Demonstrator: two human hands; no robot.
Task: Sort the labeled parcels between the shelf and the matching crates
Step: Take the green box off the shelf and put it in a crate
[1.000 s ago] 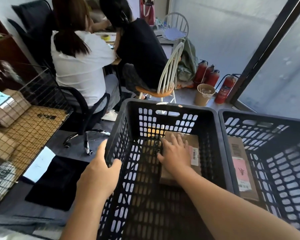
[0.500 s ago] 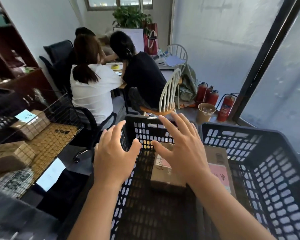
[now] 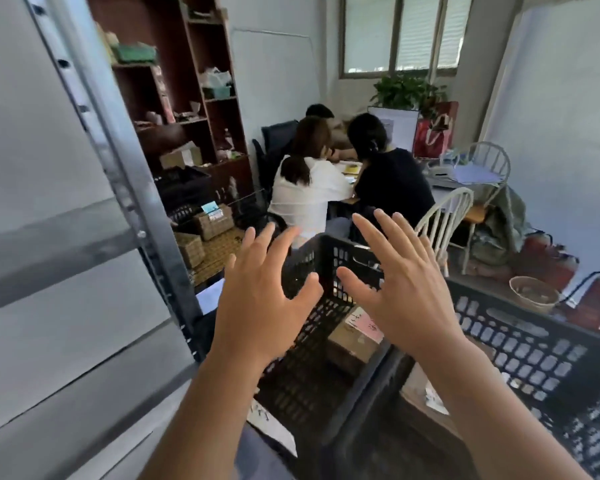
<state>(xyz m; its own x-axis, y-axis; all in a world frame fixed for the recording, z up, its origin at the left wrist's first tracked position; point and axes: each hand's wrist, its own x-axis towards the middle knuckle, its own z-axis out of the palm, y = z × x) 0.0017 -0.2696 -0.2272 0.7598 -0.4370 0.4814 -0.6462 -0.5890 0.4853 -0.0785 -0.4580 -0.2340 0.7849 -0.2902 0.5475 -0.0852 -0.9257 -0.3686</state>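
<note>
While both hands hang in the air above the crates, nothing is being held: the left hand (image 3: 262, 299) and the right hand (image 3: 400, 291) each have their fingers spread wide apart and straight, clear of any parcel. One labelled parcel (image 3: 355, 336), brown card with a pink slip on top, lies on the floor of the near black crate (image 3: 329, 251), towards its right wall. The second black crate (image 3: 534, 344) stands just beside it on the right; something pale lies low in it, too hidden to name.

My worry is a mis-sort: the pink label is half covered by the right hand and hard to read from here. Reaching across, a forearm could also catch a crate rim and shove it.

A grey metal shelf upright (image 3: 125, 188) rises at the left. More parcels (image 3: 215, 220) sit in a wire basket beyond it. Three people (image 3: 309, 188) sit at a desk with their backs turned, near a white chair (image 3: 444, 220), a dark bookcase (image 3: 187, 98) and a window.
</note>
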